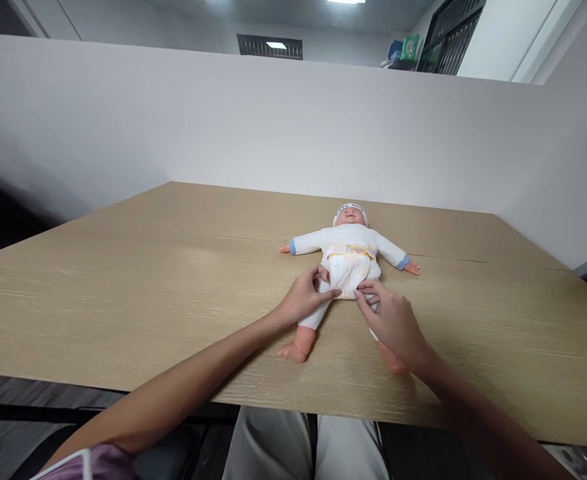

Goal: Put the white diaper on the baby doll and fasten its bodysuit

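Observation:
A baby doll (pixel 349 235) lies on its back on the wooden table, arms spread, feet toward me. It wears a white outfit with blue cuffs and a printed headband. Around its hips sits a white diaper (pixel 351 270) with an orange-yellow printed waistband. At the diaper's lower left edge is my left hand (pixel 306 293), thumb on the edge and fingers curled by the leg opening. My right hand (pixel 386 313) pinches the lower right edge between thumb and fingers. It covers part of the doll's leg on that side.
The light wooden table (pixel 123 287) stretches widely to both sides, its front edge close to my lap. A white partition (pixel 273 127) rises behind it and along the right. My legs (pixel 303 443) are below the table edge.

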A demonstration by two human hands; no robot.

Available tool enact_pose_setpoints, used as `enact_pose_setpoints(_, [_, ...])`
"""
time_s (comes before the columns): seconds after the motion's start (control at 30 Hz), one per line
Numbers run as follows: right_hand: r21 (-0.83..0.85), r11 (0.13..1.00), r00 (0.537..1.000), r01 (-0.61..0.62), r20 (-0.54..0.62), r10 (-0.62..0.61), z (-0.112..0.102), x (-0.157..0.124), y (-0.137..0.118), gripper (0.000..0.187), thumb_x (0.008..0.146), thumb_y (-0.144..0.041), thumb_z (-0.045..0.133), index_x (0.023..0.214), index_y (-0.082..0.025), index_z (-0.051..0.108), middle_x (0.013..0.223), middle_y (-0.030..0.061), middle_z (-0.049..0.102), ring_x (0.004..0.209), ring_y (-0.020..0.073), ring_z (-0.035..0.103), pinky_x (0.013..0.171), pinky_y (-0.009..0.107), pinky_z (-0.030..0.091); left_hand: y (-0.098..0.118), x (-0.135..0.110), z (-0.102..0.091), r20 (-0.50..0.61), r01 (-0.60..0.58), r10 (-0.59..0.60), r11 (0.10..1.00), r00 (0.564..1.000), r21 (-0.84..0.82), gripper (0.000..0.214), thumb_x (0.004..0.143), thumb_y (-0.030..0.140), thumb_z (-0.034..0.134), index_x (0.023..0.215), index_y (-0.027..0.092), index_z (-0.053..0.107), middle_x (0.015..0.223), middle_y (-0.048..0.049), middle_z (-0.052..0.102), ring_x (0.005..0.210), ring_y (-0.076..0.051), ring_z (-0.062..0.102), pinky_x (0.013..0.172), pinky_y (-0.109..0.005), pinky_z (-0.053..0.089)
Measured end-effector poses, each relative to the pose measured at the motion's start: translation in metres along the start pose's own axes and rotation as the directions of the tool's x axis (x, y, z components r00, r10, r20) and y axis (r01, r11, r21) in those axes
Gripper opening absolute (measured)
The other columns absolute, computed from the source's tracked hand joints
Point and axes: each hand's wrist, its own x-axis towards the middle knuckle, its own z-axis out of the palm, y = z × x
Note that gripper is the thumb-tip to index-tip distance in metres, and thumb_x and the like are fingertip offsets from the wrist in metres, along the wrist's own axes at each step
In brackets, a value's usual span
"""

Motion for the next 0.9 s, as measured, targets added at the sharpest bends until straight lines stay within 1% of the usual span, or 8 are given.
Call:
enact_pose_setpoints(0.1, [-0.017,1.000,1.000,-0.014,-0.010,0.014,-0.001,0.000,-0.002,0.013,0.103,-0.034,0.064,0.106,-0.024,0.072,0.096,0.0032,0.084,0.077,0.0220,0.079,0.068,0.029,0.050,-0.001,0.000,0.001,-0.055,0.046,-0.049,0.998,0.997,-0.051,0.047,0.070,0.036,0.091,0.099,0.022,0.056,0.094,0.0024,0.065,0.079,-0.016,0.058,0.075,-0.029,0.043])
enact_pose_setpoints(0.23, [-0.049,0.996,0.997,0.071,0.012,-0.071,0.002,0.000,0.002,0.017,0.104,-0.034,0.062,0.103,-0.024,0.075,0.099,0.0046,0.083,0.078,0.0217,0.077,0.071,0.031,0.051,0.001,-0.001,0.000,-0.022,0.066,-0.067,0.997,0.998,-0.043,0.049,0.071,0.038,0.091,0.108,0.020,0.065,0.104,-0.0032,0.073,0.096,-0.023,0.069,0.085,-0.032,0.050])
enact_pose_setpoints(0.33, [-0.051,0.986,0.987,0.157,0.054,-0.154,0.004,0.000,0.006,0.021,0.106,-0.030,0.058,0.100,-0.023,0.076,0.101,0.0066,0.079,0.080,0.0215,0.073,0.074,0.032,0.052,0.004,-0.001,-0.003,0.029,0.037,-0.038,0.999,0.999,0.039,0.037,0.077,0.040,0.087,0.105,0.020,0.071,0.104,-0.0040,0.077,0.096,-0.024,0.070,0.086,-0.033,0.051])
enact_pose_setpoints(0.47, [-0.006,0.985,0.983,0.174,0.064,-0.174,0.007,-0.002,0.007,0.020,0.106,-0.029,0.057,0.113,-0.021,0.074,0.114,0.0085,0.074,0.085,0.0209,0.071,0.081,0.035,0.055,0.007,0.000,-0.005,0.102,-0.003,-0.011,0.992,0.995,0.128,0.028,0.083,0.042,0.081,0.098,0.020,0.076,0.096,-0.0018,0.077,0.086,-0.022,0.066,0.081,-0.032,0.049])
enact_pose_setpoints(0.53, [0.009,0.985,0.983,0.174,0.057,-0.175,0.009,-0.004,0.007,0.020,0.105,-0.031,0.058,0.115,-0.021,0.072,0.122,0.0097,0.073,0.096,0.0232,0.071,0.087,0.037,0.056,0.008,0.001,-0.006,0.127,0.006,-0.020,0.994,0.992,0.108,0.030,0.083,0.044,0.081,0.098,0.019,0.076,0.094,-0.0018,0.076,0.086,-0.022,0.066,0.081,-0.032,0.048])
enact_pose_setpoints(0.63, [0.018,0.987,0.985,0.162,0.053,-0.163,0.011,-0.007,0.007,0.020,0.104,-0.034,0.061,0.118,-0.021,0.069,0.131,0.0107,0.071,0.109,0.0271,0.069,0.097,0.042,0.055,0.009,0.002,-0.005,0.144,0.053,-0.058,0.998,0.988,0.036,0.038,0.080,0.047,0.082,0.103,0.018,0.075,0.099,-0.0032,0.076,0.093,-0.024,0.066,0.085,-0.033,0.049])
enact_pose_setpoints(0.73, [0.019,0.991,0.989,0.130,0.065,-0.131,0.012,-0.008,0.009,0.025,0.102,-0.038,0.062,0.120,-0.021,0.066,0.121,0.0104,0.073,0.106,0.0279,0.068,0.097,0.044,0.054,0.010,0.003,-0.005,0.162,0.097,-0.093,0.995,0.982,-0.020,0.041,0.079,0.048,0.083,0.106,0.019,0.073,0.103,-0.0043,0.076,0.096,-0.025,0.066,0.086,-0.034,0.050])
enact_pose_setpoints(0.9, [0.057,0.997,0.993,0.054,0.100,-0.060,0.009,-0.002,0.012,0.024,0.101,-0.044,0.060,0.110,-0.022,0.064,0.100,0.0055,0.072,0.091,0.0245,0.067,0.086,0.038,0.052,0.008,0.003,-0.005,0.193,0.145,-0.120,0.982,0.974,-0.123,0.042,0.081,0.052,0.083,0.105,0.019,0.072,0.105,-0.0072,0.076,0.098,-0.027,0.068,0.086,-0.037,0.052])
